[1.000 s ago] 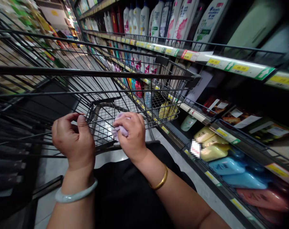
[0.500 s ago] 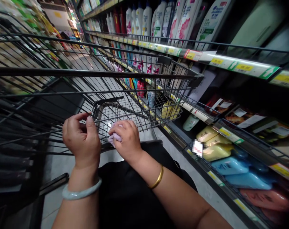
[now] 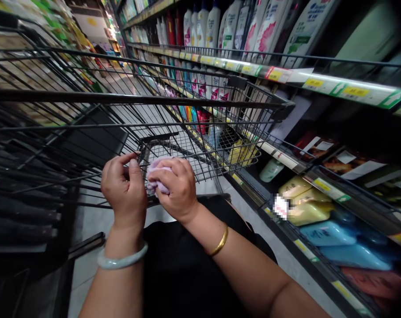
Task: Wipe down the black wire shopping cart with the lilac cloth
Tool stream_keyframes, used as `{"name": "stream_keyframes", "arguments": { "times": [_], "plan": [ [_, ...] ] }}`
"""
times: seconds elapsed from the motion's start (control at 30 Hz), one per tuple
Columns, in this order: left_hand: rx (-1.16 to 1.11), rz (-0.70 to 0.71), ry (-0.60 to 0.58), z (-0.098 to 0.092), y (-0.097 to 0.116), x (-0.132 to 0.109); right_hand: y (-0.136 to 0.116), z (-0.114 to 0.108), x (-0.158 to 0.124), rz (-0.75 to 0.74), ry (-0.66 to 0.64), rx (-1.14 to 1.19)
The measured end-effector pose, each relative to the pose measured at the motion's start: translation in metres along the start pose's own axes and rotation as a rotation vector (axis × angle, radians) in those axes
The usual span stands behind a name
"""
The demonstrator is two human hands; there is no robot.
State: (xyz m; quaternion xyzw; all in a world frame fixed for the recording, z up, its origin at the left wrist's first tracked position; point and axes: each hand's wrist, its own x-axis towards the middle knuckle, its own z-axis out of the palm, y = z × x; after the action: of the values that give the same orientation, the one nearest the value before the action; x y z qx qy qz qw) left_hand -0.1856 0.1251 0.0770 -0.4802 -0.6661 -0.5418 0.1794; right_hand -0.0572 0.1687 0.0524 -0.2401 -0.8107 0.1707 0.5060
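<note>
A crumpled pale purple cloth (image 3: 159,176) is bunched inside my right hand (image 3: 178,187), whose fingers wrap over it in front of the cart's wire side. Left of it, my left hand (image 3: 125,185) is loosely curled, with thumb and index finger raised close together. I see nothing held in it, though part of the palm is hidden. Both hands are close to the near side of a black wire shopping cart (image 3: 134,98). A pale bangle (image 3: 122,261) circles my left wrist, and a gold bracelet (image 3: 220,242) my right.
On the right run store shelves with price-tag strips (image 3: 280,75), holding white shampoo bottles (image 3: 271,31). Lower down lie yellow bottles (image 3: 308,212) and blue bottles (image 3: 329,232). Tiled floor (image 3: 84,282) shows below the cart. Packed goods (image 3: 21,79) stand at left.
The cart, shelves and both hands appear slightly farther right in view. More of the purple cloth shows under my right fingers, which have shifted over it. My left hand keeps its curled shape.
</note>
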Motion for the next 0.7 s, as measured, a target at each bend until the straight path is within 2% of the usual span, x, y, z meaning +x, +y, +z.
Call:
{"name": "stream_keyframes", "arguments": {
  "times": [0.17,0.3,0.37,0.47,0.57,0.63,0.7],
  "plan": [
    [-0.03,0.027,0.019,0.002,-0.004,-0.001,0.008,0.012,-0.007,0.033,-0.091,-0.011],
    [-0.008,0.018,-0.036,0.001,-0.007,0.003,0.011,0.019,-0.012,0.062,-0.057,0.051],
    [-0.034,-0.043,-0.098,-0.007,-0.006,0.005,0.008,0.02,-0.011,0.095,0.0,0.127],
    [-0.014,-0.17,-0.156,-0.034,0.003,0.001,-0.001,0.02,-0.006,0.243,0.108,0.305],
    [0.073,-0.245,-0.153,-0.067,0.016,-0.02,-0.011,0.019,-0.001,0.428,0.177,0.521],
    [0.039,-0.34,-0.289,-0.081,0.026,-0.045,-0.016,0.017,0.002,0.568,0.193,0.7],
    [-0.068,-0.422,-0.449,-0.084,0.033,-0.074,-0.021,0.015,0.006,0.749,0.19,0.946]
  ]
}}
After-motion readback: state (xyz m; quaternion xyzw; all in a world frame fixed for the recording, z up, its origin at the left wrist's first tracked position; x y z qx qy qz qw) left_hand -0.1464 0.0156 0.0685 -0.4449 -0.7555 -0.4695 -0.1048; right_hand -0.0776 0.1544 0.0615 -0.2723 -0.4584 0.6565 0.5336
